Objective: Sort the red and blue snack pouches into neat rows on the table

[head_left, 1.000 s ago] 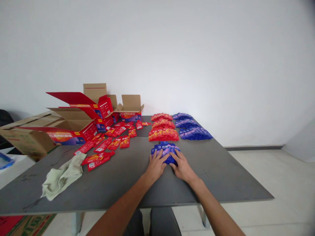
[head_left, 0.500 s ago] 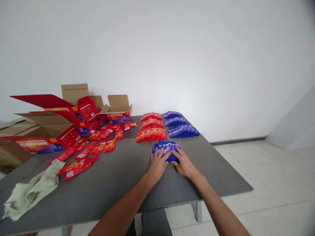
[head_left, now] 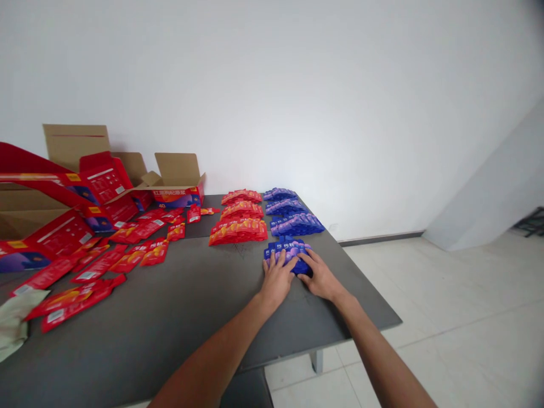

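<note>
Hands on blue packets near table edge

Red packet rows: three, near the bench's far edge.
Blue packet rows: three, just beside the red, toward the far right corner.
Loose red packets: scattered toward the left edge.
Boxes: open, far left corner.
Cloth: left edge.

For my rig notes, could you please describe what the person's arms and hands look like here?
Both forearms are bare as far as the bottom edge of the picture, with no sleeve in view. The left hand and right hand wear no gloves. No watch, wristband or ring can be made out at this size, and no markings show on either arm.
</note>
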`<state>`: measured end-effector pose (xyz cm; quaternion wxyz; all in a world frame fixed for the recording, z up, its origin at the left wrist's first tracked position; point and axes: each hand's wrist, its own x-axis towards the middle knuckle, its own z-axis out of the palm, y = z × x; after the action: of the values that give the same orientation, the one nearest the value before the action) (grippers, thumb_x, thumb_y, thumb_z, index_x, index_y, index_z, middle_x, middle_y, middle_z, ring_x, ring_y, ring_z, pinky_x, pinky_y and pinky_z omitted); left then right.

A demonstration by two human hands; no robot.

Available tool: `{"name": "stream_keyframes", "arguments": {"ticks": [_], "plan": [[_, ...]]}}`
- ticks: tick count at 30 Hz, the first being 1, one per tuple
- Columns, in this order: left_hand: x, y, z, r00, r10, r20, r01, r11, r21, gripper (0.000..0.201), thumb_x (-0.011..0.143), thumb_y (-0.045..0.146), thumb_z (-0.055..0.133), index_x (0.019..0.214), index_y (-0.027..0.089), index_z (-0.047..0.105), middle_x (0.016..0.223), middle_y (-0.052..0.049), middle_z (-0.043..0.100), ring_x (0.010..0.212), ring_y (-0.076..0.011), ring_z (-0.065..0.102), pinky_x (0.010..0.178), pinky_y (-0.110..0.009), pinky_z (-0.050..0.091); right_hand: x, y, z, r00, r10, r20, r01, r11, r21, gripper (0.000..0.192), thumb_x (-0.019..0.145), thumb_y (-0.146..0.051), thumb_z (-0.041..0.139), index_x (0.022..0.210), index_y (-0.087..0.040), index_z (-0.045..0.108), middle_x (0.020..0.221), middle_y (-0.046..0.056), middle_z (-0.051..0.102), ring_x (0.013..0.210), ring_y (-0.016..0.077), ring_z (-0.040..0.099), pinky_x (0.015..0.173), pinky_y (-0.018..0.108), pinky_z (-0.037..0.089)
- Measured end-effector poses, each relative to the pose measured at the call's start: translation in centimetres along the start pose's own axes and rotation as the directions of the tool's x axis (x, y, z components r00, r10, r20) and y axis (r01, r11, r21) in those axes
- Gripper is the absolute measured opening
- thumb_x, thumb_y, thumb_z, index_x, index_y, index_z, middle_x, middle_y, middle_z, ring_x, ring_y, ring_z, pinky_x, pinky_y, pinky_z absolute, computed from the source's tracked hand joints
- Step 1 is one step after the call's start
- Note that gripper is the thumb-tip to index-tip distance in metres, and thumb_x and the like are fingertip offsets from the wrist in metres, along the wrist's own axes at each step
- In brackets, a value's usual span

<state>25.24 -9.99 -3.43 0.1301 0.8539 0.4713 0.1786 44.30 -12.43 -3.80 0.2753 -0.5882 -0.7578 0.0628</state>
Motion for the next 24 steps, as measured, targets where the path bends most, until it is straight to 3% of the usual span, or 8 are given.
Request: {"name": "stream_keyframes", "arguments": {"ticks": [8,17,24], "plan": [[3.1,2.8,2.5,0.999,0.031,-0.029,-0.031,0.999,-0.017,0.062,0.091,0.024,0.054,0.147,0.041,0.034,0.16,-0.006,0.024,0.143,-0.0419,0.021,0.11,-0.068,0.018,0.0,4.6,-2.2,1.0,0.005,0.015,-0.005,1.0,0.014,0.058,0.084,-0.022,0.059,0.14,-0.015,0.048,0.151,0.018,0.036,0.144,0.0262,0.028,0.116,0.045,0.029],[5.8,5.8,4.0,0.997,0.022,-0.069,-0.022,1.0,0.008,0.058,0.093,0.03,0.053,0.146,0.044,0.035,0.159,-0.005,0.027,0.143,-0.0404,0.024,0.11,-0.067,0.021,0.4,9.6,-3.9,1.0,-0.01,-0.002,0.01,0.997,0.071,0.058,0.084,-0.033,0.064,0.138,-0.018,0.051,0.148,0.016,0.042,0.141,0.0304,0.034,0.115,0.05,0.031],[6.8,6.5,5.0,0.996,0.017,-0.093,-0.015,1.0,0.014,0.056,0.094,0.031,0.049,0.147,0.043,0.033,0.159,-0.006,0.027,0.143,-0.041,0.022,0.111,-0.068,0.02,1.0,11.4,-4.2,1.0,-0.005,-0.027,0.008,0.996,0.09,0.058,0.082,-0.04,0.067,0.136,-0.021,0.054,0.147,0.015,0.044,0.137,0.0308,0.04,0.114,0.05,0.034]]}}
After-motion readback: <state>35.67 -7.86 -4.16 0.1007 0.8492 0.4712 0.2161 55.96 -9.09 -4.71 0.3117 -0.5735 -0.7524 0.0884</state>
